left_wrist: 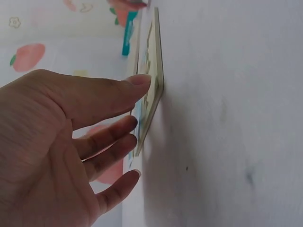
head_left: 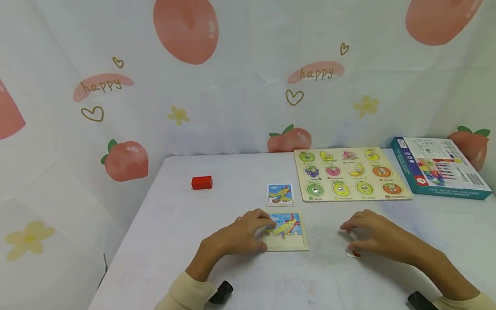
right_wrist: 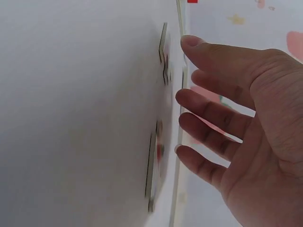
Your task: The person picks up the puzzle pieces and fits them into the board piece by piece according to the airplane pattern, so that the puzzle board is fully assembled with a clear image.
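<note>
A wooden jigsaw tray [head_left: 287, 243] lies on the table, its upper half filled with pieces of a yellow airplane and its lower half bare wood. My left hand [head_left: 247, 233] is at the tray's left side, fingers over the airplane's left part and thumb near the lower left corner. In the left wrist view its thumb overlaps the tray edge [left_wrist: 160, 56], fingers loosely bent. My right hand [head_left: 376, 236] hovers low over a small puzzle piece [head_left: 351, 253], which it partly hides. Thin pieces [right_wrist: 151, 165] lie on the table below its relaxed, apart fingers in the right wrist view.
Behind the tray lies an airplane picture card [head_left: 280, 194]. A fruit puzzle board [head_left: 353, 197] is at the back, with a teal-edged box [head_left: 448, 167] to its right. A red block [head_left: 201, 182] sits at the back left. Patterned cloth [head_left: 234, 102] rises behind the table.
</note>
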The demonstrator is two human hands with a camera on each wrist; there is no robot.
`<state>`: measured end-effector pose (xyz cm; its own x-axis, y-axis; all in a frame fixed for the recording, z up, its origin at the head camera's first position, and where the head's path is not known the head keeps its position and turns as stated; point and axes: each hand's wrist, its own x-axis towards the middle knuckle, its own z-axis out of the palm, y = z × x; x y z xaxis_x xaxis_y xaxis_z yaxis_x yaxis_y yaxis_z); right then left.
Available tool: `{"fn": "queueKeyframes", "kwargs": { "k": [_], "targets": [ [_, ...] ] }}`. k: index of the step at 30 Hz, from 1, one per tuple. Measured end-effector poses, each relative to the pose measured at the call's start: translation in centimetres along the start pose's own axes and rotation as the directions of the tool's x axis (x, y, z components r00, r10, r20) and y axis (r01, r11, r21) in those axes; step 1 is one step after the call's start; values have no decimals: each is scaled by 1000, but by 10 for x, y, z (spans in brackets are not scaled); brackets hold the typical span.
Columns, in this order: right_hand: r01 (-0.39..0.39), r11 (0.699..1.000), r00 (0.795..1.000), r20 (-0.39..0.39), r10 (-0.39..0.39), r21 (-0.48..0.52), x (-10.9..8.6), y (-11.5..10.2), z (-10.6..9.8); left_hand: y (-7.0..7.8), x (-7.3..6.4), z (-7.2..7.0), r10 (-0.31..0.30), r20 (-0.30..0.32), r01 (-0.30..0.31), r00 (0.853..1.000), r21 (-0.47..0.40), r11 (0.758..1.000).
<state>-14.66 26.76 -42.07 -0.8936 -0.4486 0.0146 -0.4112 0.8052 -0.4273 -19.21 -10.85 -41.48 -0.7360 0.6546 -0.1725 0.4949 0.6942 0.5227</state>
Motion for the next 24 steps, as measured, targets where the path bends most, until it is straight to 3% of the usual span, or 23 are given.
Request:
{"fn": "queueKeyframes", "kwargs": {
  "k": [9,24],
  "targets": [
    [-26,999,1000,2,26,-26,-18,10,-5,-8,1,-2,38,-18,-38,999,-20,999],
    [-31,999,999,38,33,-41,-23,8,-1,-8,1,-2,35,-27,-36,999,-60,998]
  ]
}}
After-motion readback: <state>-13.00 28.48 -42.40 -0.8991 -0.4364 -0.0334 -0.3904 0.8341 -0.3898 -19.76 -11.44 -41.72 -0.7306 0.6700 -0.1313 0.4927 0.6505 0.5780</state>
